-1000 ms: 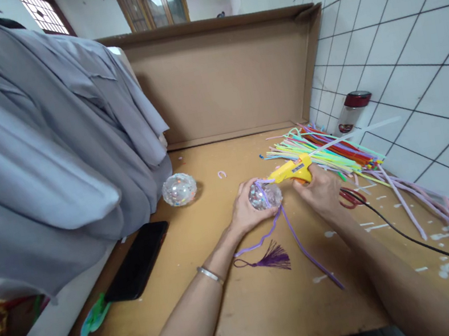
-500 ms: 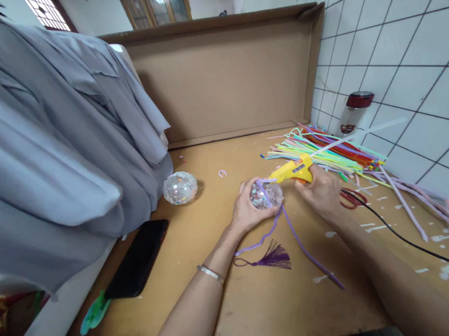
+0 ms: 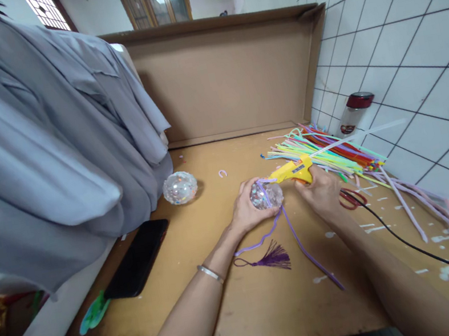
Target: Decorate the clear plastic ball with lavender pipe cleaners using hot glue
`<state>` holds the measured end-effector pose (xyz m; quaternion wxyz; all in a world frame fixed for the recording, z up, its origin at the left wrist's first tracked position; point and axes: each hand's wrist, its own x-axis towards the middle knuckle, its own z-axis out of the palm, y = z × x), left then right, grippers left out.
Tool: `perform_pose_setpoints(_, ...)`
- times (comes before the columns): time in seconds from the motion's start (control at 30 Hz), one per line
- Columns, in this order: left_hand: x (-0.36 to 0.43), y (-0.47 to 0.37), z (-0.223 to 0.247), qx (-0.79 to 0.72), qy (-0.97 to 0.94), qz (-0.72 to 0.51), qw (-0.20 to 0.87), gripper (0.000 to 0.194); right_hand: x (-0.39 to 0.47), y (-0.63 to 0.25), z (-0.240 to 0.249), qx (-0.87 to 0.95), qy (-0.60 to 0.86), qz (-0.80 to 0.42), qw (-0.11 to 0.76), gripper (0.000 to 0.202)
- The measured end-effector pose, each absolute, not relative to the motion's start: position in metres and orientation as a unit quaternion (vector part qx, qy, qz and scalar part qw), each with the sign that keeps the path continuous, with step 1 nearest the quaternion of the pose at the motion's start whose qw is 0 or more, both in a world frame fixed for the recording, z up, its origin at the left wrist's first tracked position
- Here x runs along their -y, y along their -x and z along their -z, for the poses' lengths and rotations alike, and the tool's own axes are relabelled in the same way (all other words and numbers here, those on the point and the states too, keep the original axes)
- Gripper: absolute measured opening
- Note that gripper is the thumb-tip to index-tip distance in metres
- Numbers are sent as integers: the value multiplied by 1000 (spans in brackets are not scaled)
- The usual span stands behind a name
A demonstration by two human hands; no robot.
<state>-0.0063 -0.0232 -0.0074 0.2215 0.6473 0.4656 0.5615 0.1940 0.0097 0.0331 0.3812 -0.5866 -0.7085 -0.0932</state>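
My left hand (image 3: 247,208) is closed around a clear, glittery ball (image 3: 273,196) above the table. Purple pipe cleaners (image 3: 312,257) wrap the ball, and two loose ends trail down from it onto the wood. In my right hand (image 3: 322,190) is a yellow hot glue gun (image 3: 298,170), with a clear glue stick (image 3: 353,136) jutting from its back. The gun's nozzle meets the pipe cleaner at the ball's upper right; any glue there is too small to make out. A dark purple tassel (image 3: 272,257) with a loop lies just below the ball.
Another clear ball (image 3: 180,188) sits at the left, above a black phone (image 3: 138,258). Colourful pipe cleaners (image 3: 329,149) are piled at the right by a red-lidded jar (image 3: 355,110). Red-handled scissors (image 3: 351,199) lie beside my right wrist, near the black cord (image 3: 417,250). A cardboard panel (image 3: 230,80) stands behind.
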Motion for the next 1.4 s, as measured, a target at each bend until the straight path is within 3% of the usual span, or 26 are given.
perform_pose_setpoints(0.93,24,6,7,-477,-657,-547,205,83,-8,-194,-31,708,587,85,383,22)
perform_pose_setpoints(1.4,25,5,5,-479,-660,-541,205,82,-14,-195,-23,702,547,121,440,20)
